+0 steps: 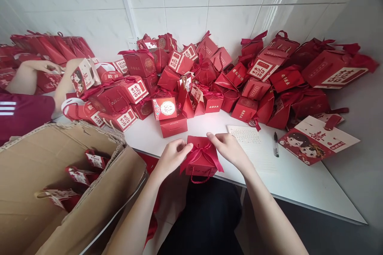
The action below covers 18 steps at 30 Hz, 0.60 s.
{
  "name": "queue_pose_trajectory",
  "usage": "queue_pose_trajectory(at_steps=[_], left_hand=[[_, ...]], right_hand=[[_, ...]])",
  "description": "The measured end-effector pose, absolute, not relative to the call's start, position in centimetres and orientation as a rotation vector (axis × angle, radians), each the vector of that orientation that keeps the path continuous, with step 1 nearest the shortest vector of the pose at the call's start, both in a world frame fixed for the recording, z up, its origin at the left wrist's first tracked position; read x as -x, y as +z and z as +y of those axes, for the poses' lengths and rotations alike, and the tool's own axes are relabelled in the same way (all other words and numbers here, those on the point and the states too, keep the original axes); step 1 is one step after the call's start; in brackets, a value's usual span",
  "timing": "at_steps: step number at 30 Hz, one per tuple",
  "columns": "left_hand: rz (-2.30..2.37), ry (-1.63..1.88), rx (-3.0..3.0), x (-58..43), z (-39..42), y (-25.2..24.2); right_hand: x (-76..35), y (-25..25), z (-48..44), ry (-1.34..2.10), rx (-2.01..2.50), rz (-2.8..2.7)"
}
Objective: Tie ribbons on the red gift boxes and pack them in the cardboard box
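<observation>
A small red gift box (pixel 199 171) with a twisted cord handle sits at the table's front edge, a dark-red ribbon bow (pixel 202 152) tied across its top. At the box's upper left corner, my left hand (pixel 172 157) is closed, thumb and forefinger together beside the bow. Against the opposite side, my right hand (pixel 230 149) has its thumb at the top right edge and its fingers curled. Both hands appear to steady the box between them; the fingertips' exact contact is partly hidden. Just behind it stands another red box (pixel 173 126) with a white round emblem card.
Many red gift boxes (pixel 203 67) are piled along the tiled wall. On the white table (pixel 299 183) lie a written sheet (pixel 247 137), a black pen (pixel 275 144) and a printed box (pixel 311 141). A cardboard carton (pixel 98 203) stands left, near another person's arm (pixel 26 75).
</observation>
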<state>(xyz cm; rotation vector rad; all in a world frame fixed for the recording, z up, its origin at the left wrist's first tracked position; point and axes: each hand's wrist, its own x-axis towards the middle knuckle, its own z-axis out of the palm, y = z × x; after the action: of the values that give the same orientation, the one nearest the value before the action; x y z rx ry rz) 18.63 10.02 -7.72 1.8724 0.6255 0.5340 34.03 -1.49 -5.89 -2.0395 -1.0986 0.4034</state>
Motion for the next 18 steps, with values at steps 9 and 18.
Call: queue_pose_trajectory(at_steps=[9,18], left_hand=[[0.585,0.736,-1.812,-19.7,9.8,-7.7],[0.573,0.879,-1.856,-20.3,9.8,-8.8]], right_hand=[[-33.1,-8.6,-3.4,0.496,1.680,-0.925],[-31.9,-10.2,-3.7,0.501,1.503,-0.776]])
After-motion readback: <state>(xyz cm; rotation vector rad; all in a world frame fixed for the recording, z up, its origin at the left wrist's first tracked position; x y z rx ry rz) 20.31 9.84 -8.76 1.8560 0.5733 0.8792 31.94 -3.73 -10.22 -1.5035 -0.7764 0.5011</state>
